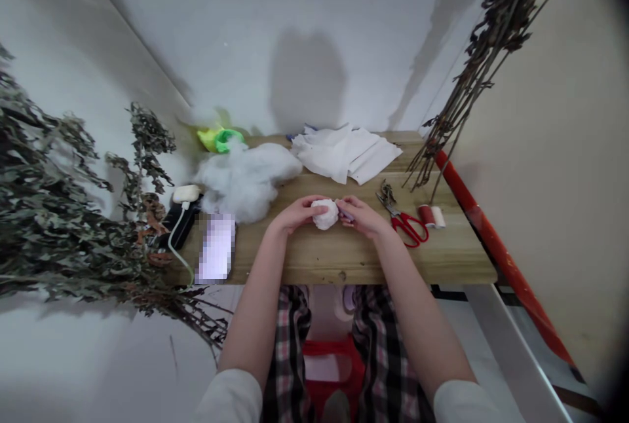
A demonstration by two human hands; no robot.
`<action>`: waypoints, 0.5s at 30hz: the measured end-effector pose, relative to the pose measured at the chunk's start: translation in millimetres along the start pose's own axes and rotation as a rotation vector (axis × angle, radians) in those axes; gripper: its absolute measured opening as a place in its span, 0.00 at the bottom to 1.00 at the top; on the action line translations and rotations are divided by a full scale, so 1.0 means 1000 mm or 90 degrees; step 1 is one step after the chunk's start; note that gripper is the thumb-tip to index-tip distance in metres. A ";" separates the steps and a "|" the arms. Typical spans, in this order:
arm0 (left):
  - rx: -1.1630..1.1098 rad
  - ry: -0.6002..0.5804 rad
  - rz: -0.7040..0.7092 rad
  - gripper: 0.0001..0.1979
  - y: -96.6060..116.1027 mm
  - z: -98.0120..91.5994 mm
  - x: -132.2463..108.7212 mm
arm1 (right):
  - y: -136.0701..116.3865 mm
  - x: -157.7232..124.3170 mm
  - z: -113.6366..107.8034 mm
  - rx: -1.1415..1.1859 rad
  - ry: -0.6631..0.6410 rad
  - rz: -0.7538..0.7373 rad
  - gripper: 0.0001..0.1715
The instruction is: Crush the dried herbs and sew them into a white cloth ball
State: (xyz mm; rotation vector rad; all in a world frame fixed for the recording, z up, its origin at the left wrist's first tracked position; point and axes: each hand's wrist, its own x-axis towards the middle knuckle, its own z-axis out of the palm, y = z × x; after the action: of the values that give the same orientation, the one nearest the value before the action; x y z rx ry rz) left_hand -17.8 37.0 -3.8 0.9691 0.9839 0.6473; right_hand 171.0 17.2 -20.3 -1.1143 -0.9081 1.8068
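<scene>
A lump of white cotton wadding (325,215) sits on the wooden tabletop (339,259), pressed between my left hand (297,215) and my right hand (358,217). Both hands curl around it from either side. My right fingers also pinch a small purplish item (345,215), too small to identify. A loose mound of white wadding (243,181) lies beyond my left hand. Red-handled scissors (409,228) and a spool of red thread (426,215) are nearest my right hand.
Folded white fabric (346,153) and a green plastic bag (222,140) lie at the table's back. A blurred phone (216,247) and black charger (179,225) sit at left. Bunches of dried leafy branches (49,194) hang at left, more (491,36) at right. A red pole (501,259) runs along the right.
</scene>
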 end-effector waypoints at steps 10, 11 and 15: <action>0.163 -0.003 0.098 0.28 -0.002 0.004 0.004 | -0.006 -0.004 0.002 -0.080 0.086 -0.065 0.18; 0.183 0.007 0.112 0.28 -0.004 0.005 0.005 | -0.005 -0.004 0.005 -0.091 0.091 -0.075 0.18; 0.274 0.081 0.156 0.27 -0.012 0.008 0.007 | -0.003 -0.005 0.015 -0.141 0.119 -0.093 0.23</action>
State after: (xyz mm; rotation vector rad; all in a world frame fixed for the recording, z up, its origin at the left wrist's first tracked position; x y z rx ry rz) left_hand -7.4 34.2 -15.2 1.4582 1.1540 0.7228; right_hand 159.6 11.9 -11.0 -1.2967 -1.0658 1.4832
